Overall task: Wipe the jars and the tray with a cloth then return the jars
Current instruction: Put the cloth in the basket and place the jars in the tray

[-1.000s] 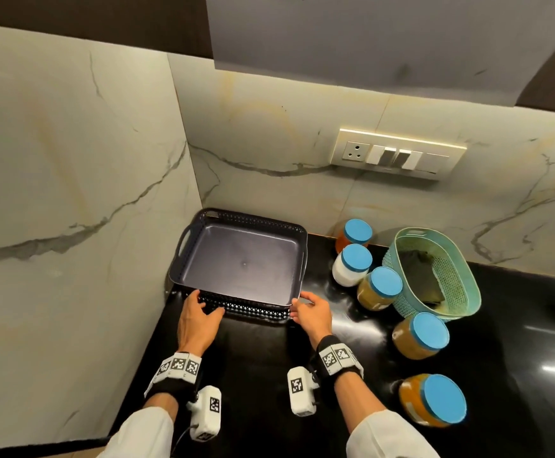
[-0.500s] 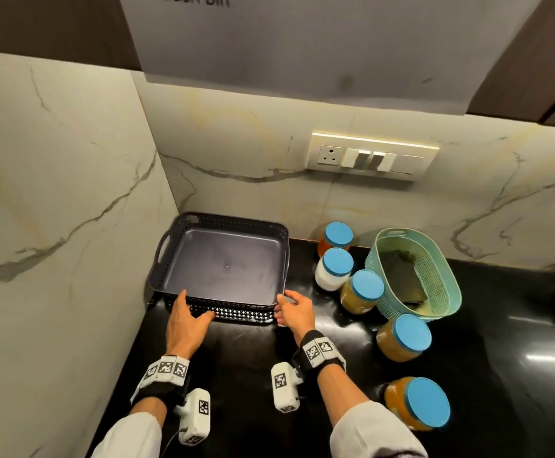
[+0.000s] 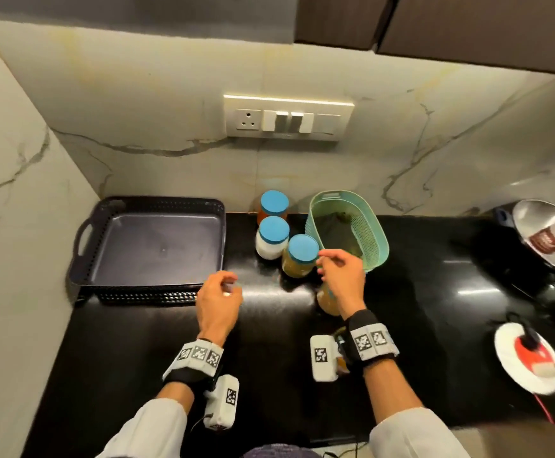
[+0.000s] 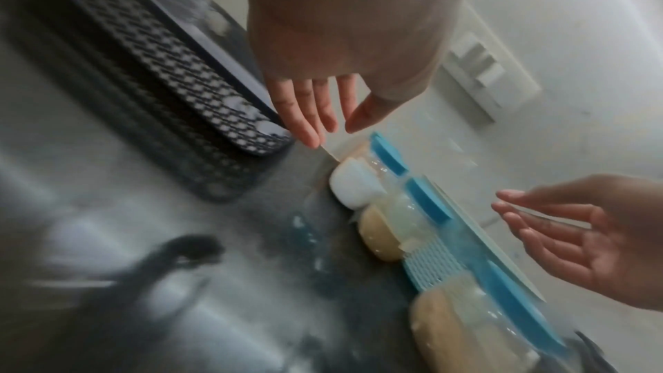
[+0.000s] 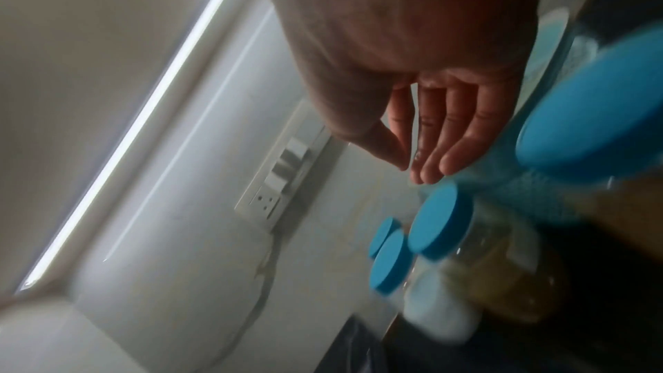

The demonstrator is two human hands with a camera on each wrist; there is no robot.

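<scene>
Hands have left the tray's near rim since the earlier frame. Left hand [image 3: 218, 300] hangs relaxed and empty near the tray [image 3: 150, 285]. Right hand [image 3: 342, 276], fingers loose and empty, is above the jars [image 3: 300, 256] right of the tray, beside the green basket [image 3: 373, 239].

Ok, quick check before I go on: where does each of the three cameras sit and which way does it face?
Head: worn on the head, looks forward and down at the counter, the tray, the jars and the basket; both forearms, left hand and right hand show.
Left wrist: looks along the left hand's fingers toward the tray's corner and the jars; the right hand shows too.
Right wrist: looks along the right hand toward the wall switch plate; only that hand shows.
Shared: all three show the white-filled jar.
</scene>
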